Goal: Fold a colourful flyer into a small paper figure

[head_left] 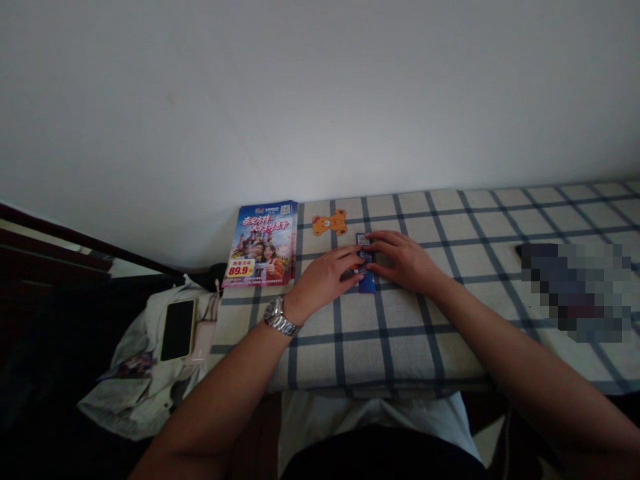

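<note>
Both my hands rest on a small blue card or packet [367,283] lying on the checked cloth [390,333]. My left hand [325,277], with a metal watch [280,319] on the wrist, has its fingertips pressed on the card's left edge. My right hand [403,260] lies over the card's top and right side, fingers bent down onto it. Much of the card is hidden under the fingers.
An orange bear-shaped cutout [330,223] lies just beyond the hands. A stack of colourful leaflets [263,243] sits at the cloth's left end. A phone [177,329] and a pink power bank [203,340] lie on crumpled fabric at left. A blurred-out patch [575,290] is at right.
</note>
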Motion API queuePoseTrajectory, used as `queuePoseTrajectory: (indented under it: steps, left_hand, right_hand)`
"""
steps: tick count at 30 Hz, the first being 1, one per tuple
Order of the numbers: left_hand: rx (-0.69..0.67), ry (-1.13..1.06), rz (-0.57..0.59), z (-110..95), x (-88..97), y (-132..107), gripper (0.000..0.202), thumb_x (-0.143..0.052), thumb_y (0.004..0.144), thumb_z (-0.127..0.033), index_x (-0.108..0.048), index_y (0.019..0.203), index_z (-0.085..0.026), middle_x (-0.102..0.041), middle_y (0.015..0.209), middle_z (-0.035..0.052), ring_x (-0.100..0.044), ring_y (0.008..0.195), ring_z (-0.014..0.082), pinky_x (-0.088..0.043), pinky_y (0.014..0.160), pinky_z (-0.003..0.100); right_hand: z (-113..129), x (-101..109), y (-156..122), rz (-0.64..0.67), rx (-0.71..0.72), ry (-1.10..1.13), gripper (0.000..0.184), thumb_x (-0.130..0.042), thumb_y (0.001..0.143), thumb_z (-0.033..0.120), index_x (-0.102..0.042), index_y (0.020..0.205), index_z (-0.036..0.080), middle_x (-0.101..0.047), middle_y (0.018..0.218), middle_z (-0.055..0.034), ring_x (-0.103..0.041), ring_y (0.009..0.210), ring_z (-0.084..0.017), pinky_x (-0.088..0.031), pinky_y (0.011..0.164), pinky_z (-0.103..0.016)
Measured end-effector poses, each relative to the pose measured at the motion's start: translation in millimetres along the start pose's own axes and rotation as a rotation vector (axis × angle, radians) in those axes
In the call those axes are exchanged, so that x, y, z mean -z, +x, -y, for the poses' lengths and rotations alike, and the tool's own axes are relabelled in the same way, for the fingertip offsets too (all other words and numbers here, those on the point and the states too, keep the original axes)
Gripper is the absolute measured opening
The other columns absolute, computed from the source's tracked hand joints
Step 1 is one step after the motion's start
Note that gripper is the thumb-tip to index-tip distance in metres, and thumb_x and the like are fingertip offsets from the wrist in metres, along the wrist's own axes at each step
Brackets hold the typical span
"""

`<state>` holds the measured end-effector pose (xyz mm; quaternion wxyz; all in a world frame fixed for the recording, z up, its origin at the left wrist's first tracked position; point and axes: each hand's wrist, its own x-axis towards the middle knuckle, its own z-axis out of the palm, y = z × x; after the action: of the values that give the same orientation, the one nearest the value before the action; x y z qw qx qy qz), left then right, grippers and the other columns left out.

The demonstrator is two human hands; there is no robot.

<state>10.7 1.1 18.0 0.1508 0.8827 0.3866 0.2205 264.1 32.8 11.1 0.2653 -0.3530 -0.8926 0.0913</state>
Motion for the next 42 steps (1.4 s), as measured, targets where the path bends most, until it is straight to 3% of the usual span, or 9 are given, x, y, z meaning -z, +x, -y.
queuePoseTrajectory:
  steps: [21,27,42]
  left_hand:
    - [0.013,0.029,0.010,-5.0,1.9,1.6,0.027,-0.068,0.102,-0.030,-0.067,0.129,-0.023,-0.061,0.151,0.0078,-0.061,0.137,0.0252,-0.053,0.118,0.046]
    - [-0.038,0.086,-0.004,-5.5,5.0,3.6,0.028,-0.072,0.100,-0.030,-0.069,0.126,-0.022,-0.058,0.154,0.0090,-0.053,0.145,0.0282,-0.046,0.124,0.050]
    - [0.003,0.011,0.014,-1.2,1.8,3.7,0.030,-0.072,0.100,-0.031,-0.068,0.130,-0.024,-0.058,0.156,0.0068,-0.057,0.142,0.0255,-0.050,0.122,0.047]
  right_hand:
    - [-0.4,0.6,0.0,0.020,-0.005,0.000,0.032,-0.073,0.098,0.037,-0.070,0.127,0.025,-0.066,0.145,-0.0129,-0.063,0.134,-0.034,-0.054,0.112,-0.056]
    - [-1.2,0.4,-0.1,0.015,-0.006,0.022,0.031,-0.073,0.097,0.037,-0.071,0.126,0.027,-0.066,0.146,-0.0113,-0.063,0.134,-0.035,-0.054,0.112,-0.059]
    - [-8.1,4.4,-3.4,0.059,0.022,0.073,0.038,-0.073,0.097,0.037,-0.069,0.133,0.027,-0.062,0.151,-0.0129,-0.060,0.139,-0.034,-0.051,0.116,-0.059]
